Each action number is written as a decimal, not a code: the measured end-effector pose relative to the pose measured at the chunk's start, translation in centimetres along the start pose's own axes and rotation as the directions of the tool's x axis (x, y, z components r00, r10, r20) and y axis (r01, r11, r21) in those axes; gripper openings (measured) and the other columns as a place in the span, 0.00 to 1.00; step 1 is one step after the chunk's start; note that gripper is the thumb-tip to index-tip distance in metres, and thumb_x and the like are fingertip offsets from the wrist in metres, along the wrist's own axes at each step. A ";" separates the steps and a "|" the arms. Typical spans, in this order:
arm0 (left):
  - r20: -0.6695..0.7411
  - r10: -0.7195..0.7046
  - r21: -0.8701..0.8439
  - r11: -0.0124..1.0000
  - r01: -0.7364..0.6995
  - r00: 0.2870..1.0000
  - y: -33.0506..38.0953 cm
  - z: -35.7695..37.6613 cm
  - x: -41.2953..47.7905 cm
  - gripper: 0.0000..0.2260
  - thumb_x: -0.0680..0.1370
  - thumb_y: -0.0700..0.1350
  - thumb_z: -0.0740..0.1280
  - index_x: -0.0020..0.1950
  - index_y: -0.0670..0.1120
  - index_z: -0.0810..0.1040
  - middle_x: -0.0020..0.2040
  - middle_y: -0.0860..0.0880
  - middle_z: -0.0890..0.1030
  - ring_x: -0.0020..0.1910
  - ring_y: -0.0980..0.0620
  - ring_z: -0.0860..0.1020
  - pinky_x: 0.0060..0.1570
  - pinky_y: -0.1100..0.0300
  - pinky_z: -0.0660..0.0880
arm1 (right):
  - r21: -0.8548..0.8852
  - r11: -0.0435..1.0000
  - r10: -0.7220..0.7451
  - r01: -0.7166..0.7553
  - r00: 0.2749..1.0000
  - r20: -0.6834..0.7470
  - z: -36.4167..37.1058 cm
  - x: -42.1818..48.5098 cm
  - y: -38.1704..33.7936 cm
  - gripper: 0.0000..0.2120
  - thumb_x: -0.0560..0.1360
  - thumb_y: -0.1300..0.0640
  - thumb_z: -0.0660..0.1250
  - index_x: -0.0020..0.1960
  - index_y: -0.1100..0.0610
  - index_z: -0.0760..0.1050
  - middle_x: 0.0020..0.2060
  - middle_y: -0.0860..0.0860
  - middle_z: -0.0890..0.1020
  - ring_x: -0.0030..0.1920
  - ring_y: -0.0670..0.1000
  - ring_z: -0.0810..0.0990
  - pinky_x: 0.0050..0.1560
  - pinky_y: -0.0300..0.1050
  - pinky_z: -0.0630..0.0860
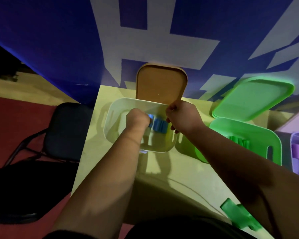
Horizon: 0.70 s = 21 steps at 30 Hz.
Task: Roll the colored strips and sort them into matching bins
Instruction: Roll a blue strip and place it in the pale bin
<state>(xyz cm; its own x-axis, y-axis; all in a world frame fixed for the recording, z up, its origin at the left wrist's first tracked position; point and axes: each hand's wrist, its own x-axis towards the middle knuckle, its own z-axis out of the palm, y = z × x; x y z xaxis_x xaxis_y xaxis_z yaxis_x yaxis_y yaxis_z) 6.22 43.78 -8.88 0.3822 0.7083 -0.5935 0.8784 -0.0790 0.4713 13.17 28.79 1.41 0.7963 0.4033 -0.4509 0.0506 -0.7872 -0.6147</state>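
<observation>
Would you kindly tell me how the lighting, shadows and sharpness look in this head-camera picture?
Head view: the light is dim; both forearms throw dark shadows across the pale yellowish table; the blue rolled strip held between the left hand and right hand looks soft, with a small bright glint; the wide lens splays the blue and white wall outward.

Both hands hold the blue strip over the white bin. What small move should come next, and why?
Probably lower the blue strip and release it: it looks rolled already, and the left hand and right hand hold it right above the open white bin.
</observation>
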 end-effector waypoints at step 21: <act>-0.014 -0.020 0.098 0.995 0.021 1.000 0.4 0.9 -0.7 0.10 0.74 0.47 0.81 0.52 0.45 0.88 0.51 0.46 0.88 0.49 0.43 0.85 0.48 0.58 0.77 | 0.206 0.978 -0.001 -0.028 0.990 0.142 -1.7 -0.6 1.5 0.07 0.83 0.56 0.64 0.51 0.57 0.80 0.39 0.53 0.88 0.29 0.51 0.85 0.26 0.43 0.76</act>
<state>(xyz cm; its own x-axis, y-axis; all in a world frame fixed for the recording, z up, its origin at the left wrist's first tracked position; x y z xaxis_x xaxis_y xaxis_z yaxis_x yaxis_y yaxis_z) 6.60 42.61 -8.90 0.3605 0.7195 -0.5936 0.9103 -0.1324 0.3922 13.84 26.59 1.89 0.7025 0.4665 -0.5374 -0.0972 -0.6852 -0.7218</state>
